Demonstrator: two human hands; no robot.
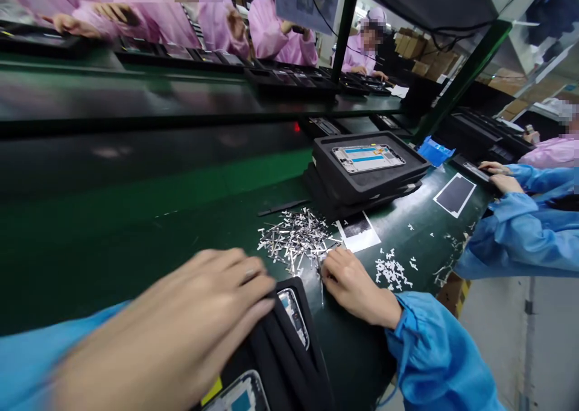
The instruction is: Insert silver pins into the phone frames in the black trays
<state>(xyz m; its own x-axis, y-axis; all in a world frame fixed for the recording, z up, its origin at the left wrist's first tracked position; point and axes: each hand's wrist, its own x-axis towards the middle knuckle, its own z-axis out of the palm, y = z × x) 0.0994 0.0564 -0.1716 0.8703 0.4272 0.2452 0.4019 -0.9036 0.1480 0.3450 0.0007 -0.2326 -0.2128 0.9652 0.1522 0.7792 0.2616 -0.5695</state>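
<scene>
My left hand, slightly blurred, is curled over the edge of a black foam tray in the lower middle, with its fingertips hidden or pressed against the foam. Silvery phone frames show in the tray beside and below it. To the right, my right hand is closed in a pinch at the near edge of a heap of small silver and black strips. A thin dark sliver points down by its fingertips; I cannot make out what it is.
Stacked black foam trays hold a phone frame on top. Small white pieces, printed sheets and a blue item lie rightward. A co-worker's hands are at right; people in pink work across the bench.
</scene>
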